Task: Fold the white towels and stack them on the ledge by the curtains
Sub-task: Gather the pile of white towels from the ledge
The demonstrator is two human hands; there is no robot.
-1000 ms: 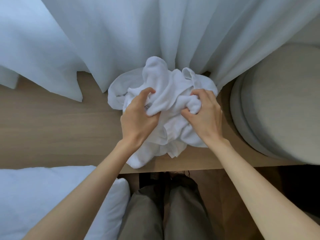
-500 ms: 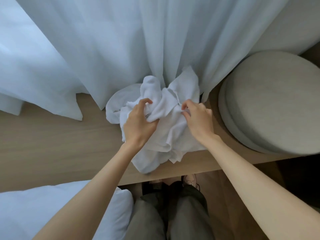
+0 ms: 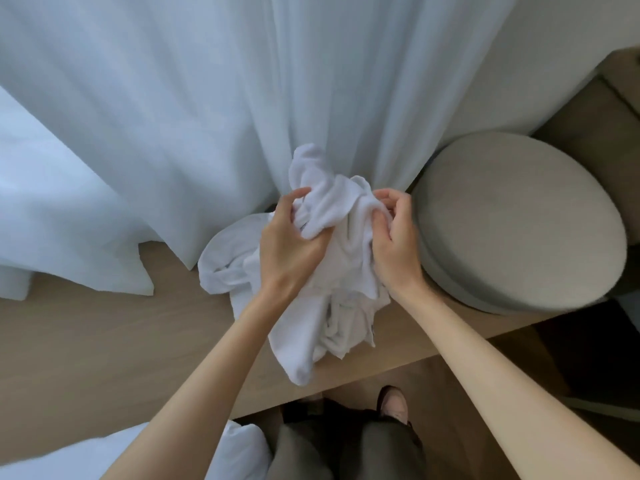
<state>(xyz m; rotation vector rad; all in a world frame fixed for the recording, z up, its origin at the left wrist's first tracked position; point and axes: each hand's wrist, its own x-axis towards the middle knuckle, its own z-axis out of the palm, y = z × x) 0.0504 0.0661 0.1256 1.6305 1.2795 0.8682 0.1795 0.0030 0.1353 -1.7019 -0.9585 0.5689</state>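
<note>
Moved: both hands have come up and back toward the curtains (image 3: 207,116), taking a bunch of cloth with them; the peak of the towel heap (image 3: 304,341) now stands higher against the curtain folds than 0.5 s ago.
Left hand: left hand (image 3: 287,244) grips a thick fold at the top of the heap, fingers curled over it, thumb underneath.
Right hand: right hand (image 3: 394,247) holds the right side of the same bunch, fingers curled into the cloth.
Hand spacing: close together, apart only by the gathered fold between them.
Towel heap: white, crumpled, unfolded. The lower part lies on the ledge (image 3: 104,341), with one end reaching its front edge. The top is raised in both hands and touches the curtains. One towel or several: cannot tell.
Ledge: light wood, running left to right under the curtain hem.
Right of heap: round cushion (image 3: 519,220), grey, just beside the right hand.
Bottom left: white bedding (image 3: 207,455).
Below ledge: trousers (image 3: 346,452) and one shoe (image 3: 393,400).
</note>
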